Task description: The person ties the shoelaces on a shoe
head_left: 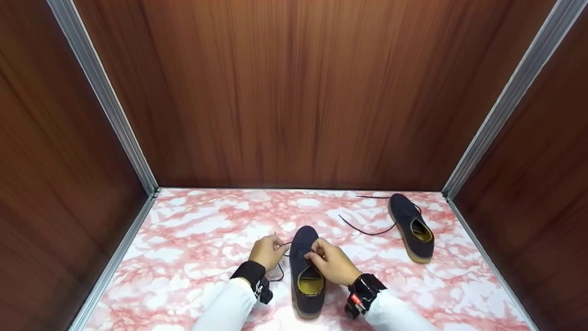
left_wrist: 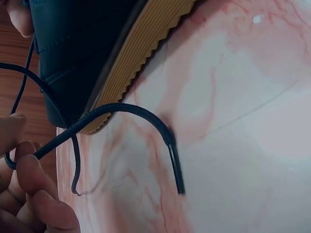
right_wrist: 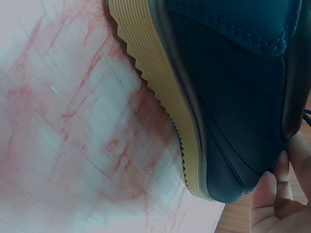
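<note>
A dark navy shoe [head_left: 303, 239] with a yellow lining and a tan ridged sole stands upright, toe pointing away. To its left, my left hand [head_left: 267, 253] pinches a dark shoelace [left_wrist: 99, 110] between thumb and fingers; the tipped end curves freely past the fingertips. Another stretch of lace runs from the left hand toward the shoe's eyelets. At the eyelets, my right hand [head_left: 333, 262] has its thumb and index finger brought together on the lace, close against the upper. In the right wrist view its fingertips [right_wrist: 265, 187] are beside the shoe's throat, and the lace there is mostly hidden.
A matching shoe [head_left: 409, 225] stands at the back right, its loose lace [head_left: 372, 233] trailing left over the pink-and-white marbled surface [head_left: 197, 266]. Brown wood-grain panels [head_left: 294, 92] with metal edge strips [head_left: 110, 101] enclose the back and both sides.
</note>
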{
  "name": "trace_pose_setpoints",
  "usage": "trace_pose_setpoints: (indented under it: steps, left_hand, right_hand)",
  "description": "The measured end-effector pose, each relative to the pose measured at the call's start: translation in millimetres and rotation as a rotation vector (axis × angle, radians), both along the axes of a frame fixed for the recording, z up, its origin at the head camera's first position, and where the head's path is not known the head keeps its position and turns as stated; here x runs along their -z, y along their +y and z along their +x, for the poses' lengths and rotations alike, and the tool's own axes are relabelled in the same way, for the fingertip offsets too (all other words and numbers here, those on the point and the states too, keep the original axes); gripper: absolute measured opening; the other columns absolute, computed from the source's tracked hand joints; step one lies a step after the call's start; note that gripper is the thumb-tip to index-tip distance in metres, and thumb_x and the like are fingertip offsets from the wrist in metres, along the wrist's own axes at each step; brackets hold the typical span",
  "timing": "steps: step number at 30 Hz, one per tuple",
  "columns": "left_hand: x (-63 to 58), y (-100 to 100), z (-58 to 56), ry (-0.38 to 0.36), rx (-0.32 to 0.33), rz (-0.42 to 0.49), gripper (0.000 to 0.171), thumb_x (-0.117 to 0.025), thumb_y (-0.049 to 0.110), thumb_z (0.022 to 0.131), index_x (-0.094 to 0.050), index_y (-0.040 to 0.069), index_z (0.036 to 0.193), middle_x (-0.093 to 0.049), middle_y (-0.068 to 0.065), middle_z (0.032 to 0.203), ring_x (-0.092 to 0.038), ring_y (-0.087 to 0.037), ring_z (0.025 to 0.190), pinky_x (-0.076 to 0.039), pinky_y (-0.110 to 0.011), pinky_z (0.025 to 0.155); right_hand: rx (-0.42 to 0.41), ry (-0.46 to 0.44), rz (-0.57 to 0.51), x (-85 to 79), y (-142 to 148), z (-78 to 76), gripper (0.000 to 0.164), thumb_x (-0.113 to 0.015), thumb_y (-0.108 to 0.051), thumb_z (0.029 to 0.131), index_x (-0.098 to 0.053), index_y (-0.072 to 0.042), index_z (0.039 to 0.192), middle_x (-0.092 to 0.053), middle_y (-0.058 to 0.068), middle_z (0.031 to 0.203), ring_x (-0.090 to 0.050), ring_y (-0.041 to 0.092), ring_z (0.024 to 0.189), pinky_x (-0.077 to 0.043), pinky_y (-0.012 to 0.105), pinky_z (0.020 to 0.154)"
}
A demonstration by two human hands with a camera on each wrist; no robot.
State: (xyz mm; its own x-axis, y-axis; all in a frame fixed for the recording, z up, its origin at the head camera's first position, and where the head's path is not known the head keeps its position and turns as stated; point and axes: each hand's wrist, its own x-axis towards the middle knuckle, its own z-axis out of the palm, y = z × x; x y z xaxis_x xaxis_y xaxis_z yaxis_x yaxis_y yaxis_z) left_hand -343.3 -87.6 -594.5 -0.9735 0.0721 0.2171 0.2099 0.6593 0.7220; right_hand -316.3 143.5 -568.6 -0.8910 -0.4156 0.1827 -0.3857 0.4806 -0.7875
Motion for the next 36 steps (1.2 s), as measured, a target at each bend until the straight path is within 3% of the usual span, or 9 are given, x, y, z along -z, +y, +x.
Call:
trace_pose_setpoints:
  steps: [4,13,19,28,36]
  left_hand:
    - [-3.2,0.2,0.8,0.007,0.011,0.021,0.019,-0.079,0.026,0.093,-0.072,0.012,0.082,-0.046,0.009,0.066,-0.046,-0.009,0.062,-0.039,-0.026,0.060]
    - [-12.6,3.0,5.1,-0.013,0.026,-0.001,0.020,-0.075,0.028,0.096,-0.071,0.013,0.083,-0.055,0.006,0.069,-0.050,-0.011,0.065,-0.043,-0.029,0.064]
    - [-17.3,4.9,7.9,0.008,0.040,-0.025,0.025,-0.069,0.031,0.100,-0.070,0.013,0.082,-0.045,0.009,0.064,-0.044,-0.009,0.060,-0.038,-0.026,0.061]
    - [-24.0,4.7,11.7,0.044,0.048,-0.030,0.024,-0.068,0.023,0.101,-0.066,0.010,0.081,-0.035,0.012,0.059,-0.036,-0.006,0.053,-0.030,-0.022,0.054]
    - [-30.3,0.1,13.8,0.032,0.077,-0.027,0.026,-0.068,0.019,0.099,-0.062,0.011,0.075,-0.033,0.012,0.057,-0.035,-0.005,0.052,-0.029,-0.021,0.053]
  right_hand:
    - [-0.006,-0.025,-0.008,-1.3,-0.3,-0.2,0.010,-0.057,-0.007,0.102,-0.052,-0.011,0.095,-0.079,0.007,0.102,-0.078,0.020,0.103,-0.058,0.024,0.087]
    - [0.023,0.035,0.040,-1.5,-0.1,-0.6,0.022,-0.060,-0.025,0.106,-0.051,-0.015,0.089,-0.081,0.000,0.101,-0.076,0.014,0.099,-0.051,0.022,0.075]
    - [0.021,0.048,0.050,-2.7,-1.0,-0.6,0.029,-0.058,-0.034,0.107,-0.052,-0.016,0.086,-0.082,0.001,0.102,-0.078,0.015,0.099,-0.052,0.023,0.077]
    - [0.045,0.058,0.065,-9.7,0.6,-2.7,0.030,-0.059,-0.034,0.107,-0.058,-0.018,0.081,-0.080,-0.003,0.098,-0.073,0.012,0.095,-0.053,0.025,0.077]
    - [0.088,0.022,0.033,-13.3,3.4,-5.8,0.031,-0.061,-0.031,0.106,-0.062,-0.015,0.079,-0.078,0.003,0.095,-0.064,0.007,0.086,-0.050,0.022,0.074]
